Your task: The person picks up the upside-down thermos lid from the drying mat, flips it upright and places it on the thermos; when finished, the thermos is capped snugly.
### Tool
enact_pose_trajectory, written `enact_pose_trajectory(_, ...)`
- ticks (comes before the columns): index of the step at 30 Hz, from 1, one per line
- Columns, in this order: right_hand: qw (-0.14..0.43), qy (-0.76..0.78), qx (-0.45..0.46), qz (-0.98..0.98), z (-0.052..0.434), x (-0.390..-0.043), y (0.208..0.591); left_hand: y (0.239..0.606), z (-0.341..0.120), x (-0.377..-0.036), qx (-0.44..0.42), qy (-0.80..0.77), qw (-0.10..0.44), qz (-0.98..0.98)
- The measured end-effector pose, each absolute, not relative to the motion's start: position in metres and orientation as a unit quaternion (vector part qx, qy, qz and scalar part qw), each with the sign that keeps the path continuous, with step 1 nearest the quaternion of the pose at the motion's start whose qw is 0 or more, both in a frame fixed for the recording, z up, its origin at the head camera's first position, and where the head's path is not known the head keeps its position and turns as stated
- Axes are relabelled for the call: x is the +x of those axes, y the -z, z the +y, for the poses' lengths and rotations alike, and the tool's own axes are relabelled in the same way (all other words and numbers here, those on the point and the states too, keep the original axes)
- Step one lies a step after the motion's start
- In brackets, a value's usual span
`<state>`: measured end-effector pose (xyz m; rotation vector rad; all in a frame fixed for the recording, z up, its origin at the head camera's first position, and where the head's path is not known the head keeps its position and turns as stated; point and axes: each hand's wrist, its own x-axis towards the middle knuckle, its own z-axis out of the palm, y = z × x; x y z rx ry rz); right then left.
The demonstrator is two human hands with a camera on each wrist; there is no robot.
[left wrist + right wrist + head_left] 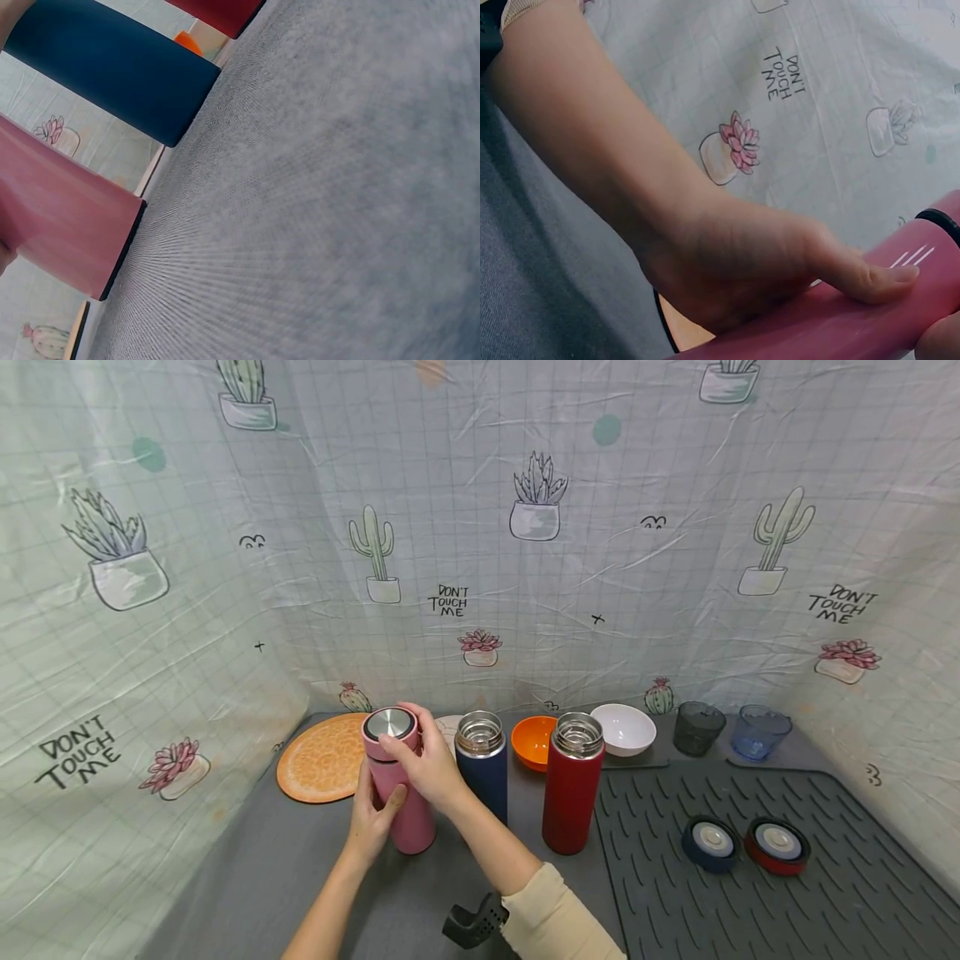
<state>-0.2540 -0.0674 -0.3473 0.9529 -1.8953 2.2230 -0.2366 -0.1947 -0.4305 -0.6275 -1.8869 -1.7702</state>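
In the head view a pink thermos bottle (411, 818) stands upright on the grey table. My left hand (371, 818) grips its body from the left, the thumb across the front; the right wrist view also shows this left hand (757, 262) on the pink bottle (840, 322). My right hand (431, 760) holds the pink lid (390, 723) on top, fingers behind it and thumb at the front. Right of the hands stand a navy bottle (482, 772) and a red bottle (572, 797), both with bare steel mouths. The pink bottle's base (82, 232) appears in the left wrist view.
A navy lid (711, 843) and a red lid (777, 845) lie on a dark ridged mat (675, 914). Along the back are an orange bowl (531, 752), a white bowl (626, 731), a grey cup (697, 729) and a blue cup (759, 733). A round orange board (322, 760) lies left.
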Motion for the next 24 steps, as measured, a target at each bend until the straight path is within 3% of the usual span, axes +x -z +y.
enact_pose_trajectory(6,0.027,-0.735,0.33,-0.592,-0.067,-0.258,0.35,0.43,-0.195,-0.237,-0.225,0.645,0.238,-0.691)
enact_pose_trajectory(16,0.053,-0.725,0.282,-0.626,-0.072,-0.253,0.348,0.432,-0.196,-0.239,-0.232,0.641,0.243,-0.69)
enact_pose_trajectory(24,0.109,-0.695,0.293,-0.648,-0.066,-0.234,0.332,0.434,-0.196,-0.239,-0.246,0.64,0.246,-0.685)
